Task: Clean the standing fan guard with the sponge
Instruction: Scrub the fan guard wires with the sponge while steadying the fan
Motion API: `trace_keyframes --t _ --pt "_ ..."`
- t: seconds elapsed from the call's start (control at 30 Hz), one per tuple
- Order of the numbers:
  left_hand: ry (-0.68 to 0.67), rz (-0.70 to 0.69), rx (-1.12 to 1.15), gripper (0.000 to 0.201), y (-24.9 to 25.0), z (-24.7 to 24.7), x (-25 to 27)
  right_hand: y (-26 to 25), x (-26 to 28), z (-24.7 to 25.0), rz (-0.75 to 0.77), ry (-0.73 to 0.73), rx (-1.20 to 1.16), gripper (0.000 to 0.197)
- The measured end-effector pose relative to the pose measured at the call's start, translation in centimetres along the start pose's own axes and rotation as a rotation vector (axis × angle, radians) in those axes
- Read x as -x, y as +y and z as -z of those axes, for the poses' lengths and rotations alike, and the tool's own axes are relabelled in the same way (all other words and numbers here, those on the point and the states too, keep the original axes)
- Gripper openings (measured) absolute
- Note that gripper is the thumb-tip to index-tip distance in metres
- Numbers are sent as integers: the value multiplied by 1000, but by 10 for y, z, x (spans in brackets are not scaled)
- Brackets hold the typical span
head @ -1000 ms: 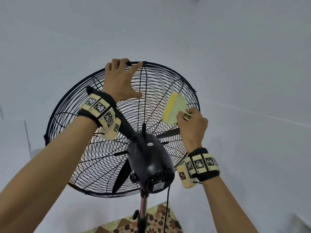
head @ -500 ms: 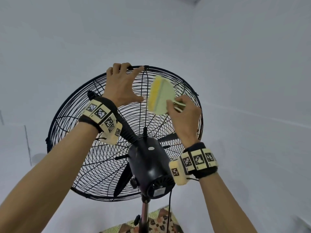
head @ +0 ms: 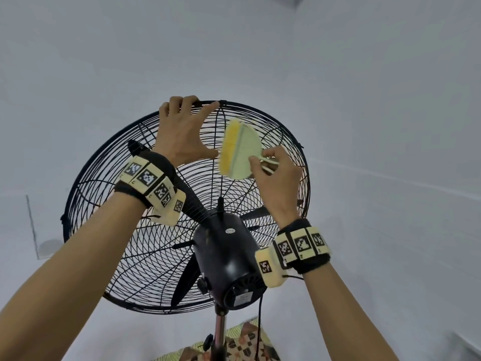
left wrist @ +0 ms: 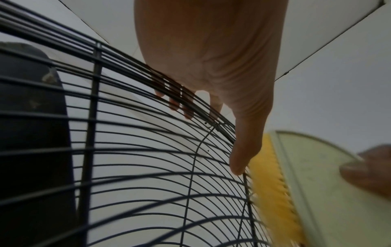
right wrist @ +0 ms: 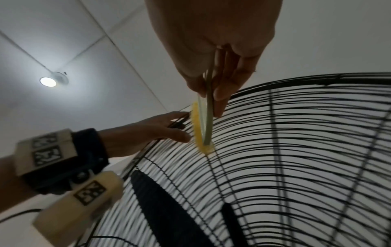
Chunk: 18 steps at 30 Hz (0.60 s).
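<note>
Standing fan seen from behind, head view; black wire guard (head: 276, 142) fills centre frame, black motor housing (head: 229, 259) at its hub, pole (head: 220, 334) running down to 6 o'clock; dark blades (right wrist: 165, 205) visible through the wires.

Left hand (head: 182, 134) at roughly 12 o'clock on the guard rim; fingers (left wrist: 188, 107) curled over the outer ring and hooked through the wires, thumb splayed toward 3 o'clock along the mesh; hand is gripping the guard.

Right hand (head: 276, 175) at about 1 o'clock from the hub, closed around the pale handle of the sponge (head: 238, 152); thumb and fingers pinch the handle on both sides (right wrist view).

Sponge: pale green backing plate with a yellow foam edge (left wrist: 273, 188); sits on the upper part of the guard, between 12 and 1 o'clock from the hub, just beside the left thumb; yellow edge lies against the wires (left wrist view); the plate stands edge-on to the mesh (right wrist view).

Both wrists carry black bands with cream marker blocks (head: 299, 243); black cable (head: 259, 329) hangs beside the pole; patterned mat (head: 242, 345) at 6 o'clock; round ceiling lamp (right wrist: 48, 81) lit, at 10 o'clock in the right wrist view.
</note>
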State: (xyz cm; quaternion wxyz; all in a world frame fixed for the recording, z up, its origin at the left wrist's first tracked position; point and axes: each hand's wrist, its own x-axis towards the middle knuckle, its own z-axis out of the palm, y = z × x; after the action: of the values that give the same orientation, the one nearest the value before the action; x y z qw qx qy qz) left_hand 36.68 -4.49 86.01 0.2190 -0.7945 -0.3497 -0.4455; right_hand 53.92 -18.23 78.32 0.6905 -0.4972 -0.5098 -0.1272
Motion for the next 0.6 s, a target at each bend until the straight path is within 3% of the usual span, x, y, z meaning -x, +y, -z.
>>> trace_keyframes --t 0.17,0.3,0.43,0.6 --pt "-20 30 3 111 -8 2 1 29 -8 20 -181 208 110 20" --pt "-3 9 -1 110 -3 2 2 -7 -6 10 -6 130 -20 37" --pt "-8 10 -6 111 -2 1 1 -25 -19 -6 184 102 86 25" --pt "-16 24 -16 111 -7 3 4 -5 -41 16 56 178 416 32"
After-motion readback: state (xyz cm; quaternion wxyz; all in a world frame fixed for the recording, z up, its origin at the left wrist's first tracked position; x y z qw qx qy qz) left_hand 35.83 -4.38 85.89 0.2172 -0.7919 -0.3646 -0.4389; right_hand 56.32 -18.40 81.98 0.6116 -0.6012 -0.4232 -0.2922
